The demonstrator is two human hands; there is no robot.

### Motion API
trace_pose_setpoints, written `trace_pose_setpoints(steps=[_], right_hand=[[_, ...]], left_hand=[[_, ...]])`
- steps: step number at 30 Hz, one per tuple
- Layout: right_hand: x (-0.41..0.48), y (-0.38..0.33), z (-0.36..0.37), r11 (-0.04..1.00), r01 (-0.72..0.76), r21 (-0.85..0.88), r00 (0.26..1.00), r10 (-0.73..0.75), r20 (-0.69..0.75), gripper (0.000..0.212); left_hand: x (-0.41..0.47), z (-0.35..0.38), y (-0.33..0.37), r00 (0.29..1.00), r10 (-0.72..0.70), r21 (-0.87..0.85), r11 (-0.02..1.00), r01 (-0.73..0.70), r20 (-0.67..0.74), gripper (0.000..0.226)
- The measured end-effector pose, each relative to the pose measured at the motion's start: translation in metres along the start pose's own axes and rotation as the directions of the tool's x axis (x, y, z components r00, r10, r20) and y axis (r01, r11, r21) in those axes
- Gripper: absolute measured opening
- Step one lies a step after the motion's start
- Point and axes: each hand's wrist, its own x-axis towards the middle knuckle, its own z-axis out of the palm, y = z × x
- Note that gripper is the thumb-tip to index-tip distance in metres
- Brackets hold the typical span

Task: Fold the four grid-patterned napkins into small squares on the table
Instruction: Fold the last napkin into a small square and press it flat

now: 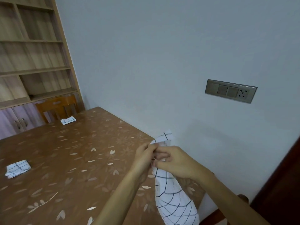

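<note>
Held napkin [175, 197]: the bottom end is cut off by the lower frame edge and the middle is hidden behind both hands. The fingertips are mostly buried in cloth, so the exact pinch points are hard to make out. Left grip [144, 155] and right grip [174, 161] sit together over the right edge of the worktop [73, 159], touching each other. Both have curled fingers grasping this one napkin near its top. The napkin is lifted off the surface. Its long axis is roughly vertical in view: a short flap sticks up above the grips toward the wall [162, 54], and the long part droops toward the near right corner, widening as it goes. Cannot tell if the lower end touches the worktop. The near right corner is hidden by forearms and cloth. The far folded napkin [68, 121] lies flat at the far edge, just in front of the chair [56, 108], which is partly hidden behind that edge. The left folded napkin [17, 168] lies flat near the left edge, layers a bit loose, grid blurred. The switch plate [230, 91] is on the wall. The shelf unit [32, 46] is cut off at left and top.
</note>
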Motion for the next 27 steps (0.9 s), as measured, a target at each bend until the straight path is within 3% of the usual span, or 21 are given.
trace_pose_setpoints(steps=[3, 6, 9, 12, 17, 20, 22, 24, 27], right_hand=[[-0.007, 0.002, -0.002, 0.997, -0.046, -0.061, 0.998, 0.048, 0.039, 0.043], [-0.012, 0.013, -0.006, 0.992, -0.114, -0.058, 0.994, 0.114, 0.0, 0.043], [-0.021, 0.021, -0.012, 0.99, -0.136, 0.02, 0.979, 0.131, 0.157, 0.034], [-0.028, 0.025, -0.017, 0.972, -0.217, 0.085, 0.945, 0.187, 0.268, 0.041], [-0.015, 0.076, -0.027, 0.948, -0.312, 0.057, 0.949, 0.314, -0.031, 0.046], [-0.008, 0.107, -0.029, 0.916, -0.371, 0.151, 0.891, 0.398, -0.219, 0.04], [-0.004, 0.116, -0.031, 0.873, -0.402, 0.274, 0.851, 0.467, -0.241, 0.074], [0.004, 0.124, -0.036, 0.879, -0.342, 0.333, 0.863, 0.434, -0.258, 0.094], [0.011, 0.119, -0.041, 0.862, -0.191, 0.47, 0.887, 0.357, -0.293, 0.076]], left_hand=[[0.005, -0.007, -0.002, 0.995, 0.027, 0.103, 0.995, -0.017, -0.093, 0.027], [0.009, -0.012, 0.008, 0.984, 0.104, 0.056, 0.994, -0.097, -0.144, 0.026], [0.013, -0.019, 0.025, 0.972, 0.171, -0.045, 0.983, -0.18, -0.162, 0.021], [0.013, -0.025, 0.041, 0.977, 0.189, -0.066, 0.978, -0.196, -0.095, 0.022], [0.003, -0.03, 0.065, 0.963, 0.261, -0.061, 0.964, -0.257, 0.063, 0.038], [0.003, -0.041, 0.075, 0.949, 0.301, -0.05, 0.953, -0.297, 0.094, 0.042], [0.006, -0.05, 0.081, 0.944, 0.31, -0.045, 0.951, -0.307, 0.112, 0.042], [0.008, -0.058, 0.085, 0.945, 0.309, -0.043, 0.951, -0.306, 0.108, 0.037], [0.0, -0.062, 0.095, 0.947, 0.319, -0.045, 0.947, -0.318, 0.034, 0.031]])
